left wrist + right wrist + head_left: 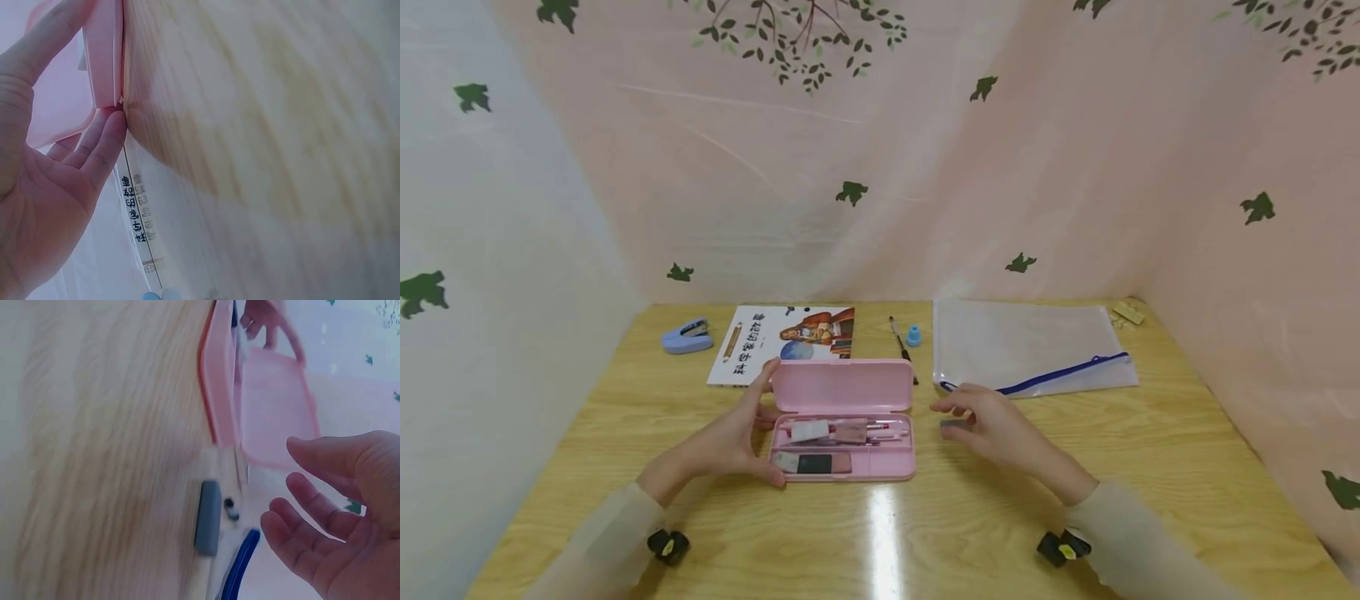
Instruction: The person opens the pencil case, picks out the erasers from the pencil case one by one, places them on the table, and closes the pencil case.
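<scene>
Pink pencil case [842, 417] open on table [1075, 467], centre. Left hand [730, 437] steadies its left end, fingers straight. Right hand [992, 421] loose, empty, hovering over small grey eraser [956, 423] beside case. Eraser prob light, firm, slightly grippy; pinch long sides w/ thumb + forefinger

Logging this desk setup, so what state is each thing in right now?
pencil case: open, lid up, items inside
left hand: open, steadying the case
right hand: open, holding nothing, above the grey eraser
grey eraser: lying on the table
zip pouch: flat; whether zipped, cannot tell
book: closed
</scene>
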A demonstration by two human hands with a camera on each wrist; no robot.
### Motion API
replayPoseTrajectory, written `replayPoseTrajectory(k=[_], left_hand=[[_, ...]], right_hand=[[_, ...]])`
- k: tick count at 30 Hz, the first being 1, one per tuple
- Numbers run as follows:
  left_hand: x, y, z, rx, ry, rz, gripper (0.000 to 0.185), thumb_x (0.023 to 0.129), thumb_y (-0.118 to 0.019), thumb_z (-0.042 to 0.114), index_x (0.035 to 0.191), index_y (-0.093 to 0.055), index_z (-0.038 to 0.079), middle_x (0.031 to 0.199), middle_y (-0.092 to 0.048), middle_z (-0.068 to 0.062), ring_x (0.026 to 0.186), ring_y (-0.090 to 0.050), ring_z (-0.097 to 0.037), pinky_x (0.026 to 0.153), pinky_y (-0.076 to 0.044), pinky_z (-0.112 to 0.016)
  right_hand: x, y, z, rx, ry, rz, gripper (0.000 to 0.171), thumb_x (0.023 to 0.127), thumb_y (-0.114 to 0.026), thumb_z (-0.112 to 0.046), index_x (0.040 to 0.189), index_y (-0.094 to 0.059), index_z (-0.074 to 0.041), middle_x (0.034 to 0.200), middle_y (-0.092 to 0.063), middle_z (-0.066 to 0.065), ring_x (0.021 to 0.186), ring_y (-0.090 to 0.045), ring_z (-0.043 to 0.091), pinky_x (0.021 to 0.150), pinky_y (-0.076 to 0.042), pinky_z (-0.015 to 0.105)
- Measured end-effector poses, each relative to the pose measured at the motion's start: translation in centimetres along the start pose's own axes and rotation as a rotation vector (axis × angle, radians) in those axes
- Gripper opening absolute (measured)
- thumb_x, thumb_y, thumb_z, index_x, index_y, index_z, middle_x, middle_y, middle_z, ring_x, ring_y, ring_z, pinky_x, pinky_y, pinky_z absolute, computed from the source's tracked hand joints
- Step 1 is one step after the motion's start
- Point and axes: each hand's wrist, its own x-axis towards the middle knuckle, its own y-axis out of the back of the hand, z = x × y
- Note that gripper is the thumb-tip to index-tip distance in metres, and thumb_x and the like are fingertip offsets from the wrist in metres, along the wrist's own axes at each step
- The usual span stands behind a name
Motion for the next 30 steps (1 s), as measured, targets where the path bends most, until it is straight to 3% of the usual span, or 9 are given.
replayPoseTrajectory(k=[7,12,17,24,30], left_hand=[[0.0,0.0,0.1,0.003,-0.015,0.01,0.149,0.063,-0.099,0.036,0.159,0.015,0.042,0.157,-0.024,-0.014,0.115,-0.061,-0.021,0.104,-0.051,-0.045],[0.1,0.1,0.1,-0.009,-0.018,0.003,0.149,0.063,-0.099,0.035,0.159,0.015,0.042,0.157,-0.024,-0.014,0.115,-0.062,-0.02,0.104,-0.051,-0.042],[-0.2,0.1,0.0,-0.02,-0.021,0.004,0.151,0.062,-0.099,0.034,0.159,0.015,0.041,0.157,-0.024,-0.016,0.117,-0.062,-0.023,0.104,-0.05,-0.043],[-0.7,0.2,-0.1,-0.026,-0.016,0.006,0.151,0.061,-0.1,0.035,0.159,0.015,0.042,0.16,-0.022,-0.017,0.117,-0.062,-0.024,0.105,-0.049,-0.046],[-0.4,0.2,0.0,-0.013,-0.032,0.007,0.15,0.062,-0.099,0.037,0.159,0.016,0.041,0.161,-0.022,-0.017,0.117,-0.061,-0.023,0.104,-0.05,-0.045]], right_hand=[[3.0,-1.9,-2.5,0.0,0.047,-0.017,0.027,0.092,-0.075,-0.008,0.119,-0.072,-0.003,0.109,-0.072,0.01,0.093,-0.067,0.024,0.075,-0.06,0.03],[5.3,-3.7,-3.9,0.035,0.039,-0.084,0.029,0.093,-0.075,-0.01,0.12,-0.072,-0.002,0.113,-0.072,0.01,0.096,-0.068,0.021,0.08,-0.06,0.031],[7.1,-5.8,-5.1,-0.025,0.043,-0.142,0.028,0.094,-0.075,-0.016,0.12,-0.073,-0.004,0.112,-0.074,0.007,0.097,-0.071,0.017,0.083,-0.059,0.025],[8.1,-7.6,-5.6,-0.086,0.069,-0.147,0.024,0.094,-0.075,-0.019,0.115,-0.076,-0.007,0.106,-0.076,0.003,0.095,-0.071,0.012,0.084,-0.057,0.022],[8.1,-7.7,-5.4,-0.126,0.059,-0.15,0.025,0.094,-0.076,-0.017,0.118,-0.076,-0.01,0.108,-0.075,-0.001,0.098,-0.069,0.008,0.087,-0.056,0.022]])
